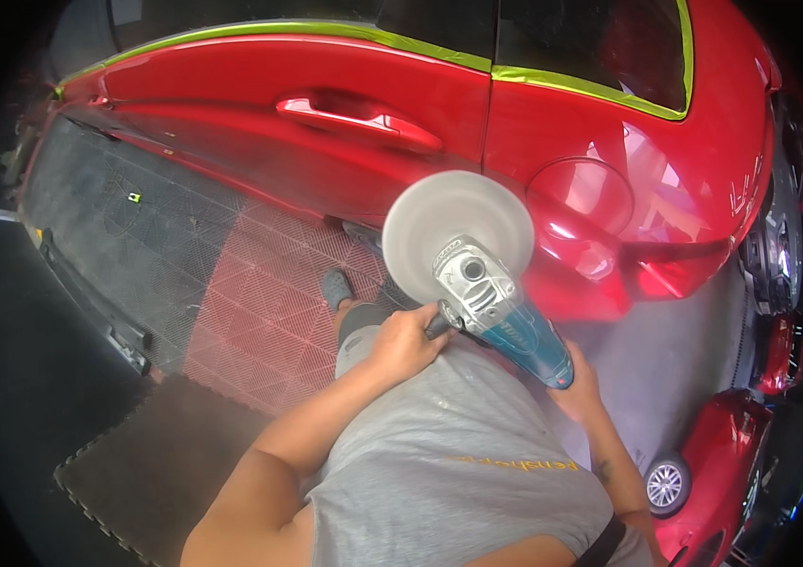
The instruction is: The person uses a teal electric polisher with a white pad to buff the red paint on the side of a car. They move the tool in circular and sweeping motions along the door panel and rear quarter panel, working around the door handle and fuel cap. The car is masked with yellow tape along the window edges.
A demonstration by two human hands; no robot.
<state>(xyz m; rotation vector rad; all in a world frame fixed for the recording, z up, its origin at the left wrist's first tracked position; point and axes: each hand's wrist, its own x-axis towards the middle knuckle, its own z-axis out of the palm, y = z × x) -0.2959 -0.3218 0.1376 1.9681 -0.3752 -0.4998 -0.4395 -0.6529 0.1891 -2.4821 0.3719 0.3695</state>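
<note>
A blue polisher (pixel 526 338) with a silver head and a round, pale pad (pixel 411 231) is held in front of my body. My left hand (pixel 406 345) wraps round its black side handle. Round the rear end of the blue body, my right hand (pixel 581 386) is closed, its fingers mostly hidden. Beyond the pad stands a glossy red car (pixel 259 80). The pad overlaps its lower side in view; I cannot tell whether they touch. The car's door handle (pixel 359 123) and round fuel flap (pixel 579 197) show above the pad.
Yellow-green tape (pixel 581 87) lines the car's window edges. Dark and red floor tiles (pixel 255 293) lie to the left, with a small yellow-green object (pixel 135 197) on them. A brown mat (pixel 160 463) lies at lower left. Another red car (pixel 723 454) stands at lower right.
</note>
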